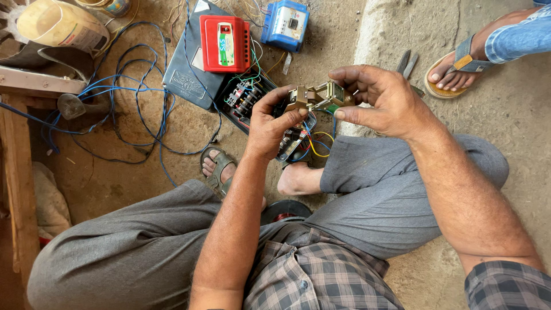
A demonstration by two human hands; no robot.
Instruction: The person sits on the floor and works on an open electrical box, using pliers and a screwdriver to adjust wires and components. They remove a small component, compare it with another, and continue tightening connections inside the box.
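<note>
Both hands hold a small brass-coloured electrical part (317, 97) above an open black switch box (265, 117) full of coloured wires. My left hand (271, 124) grips the part's left end from below. Its right end is pinched by the fingers of my right hand (381, 97). The box lies on the dirt floor between my feet, partly hidden by my left hand.
A red box (225, 43) lies on a dark blue-grey cover (189, 80), with a blue meter box (285, 24) behind. Blue wires (120, 109) loop at left near a wooden bench (20, 166). Pliers (407, 64) lie by another person's sandalled foot (459, 69).
</note>
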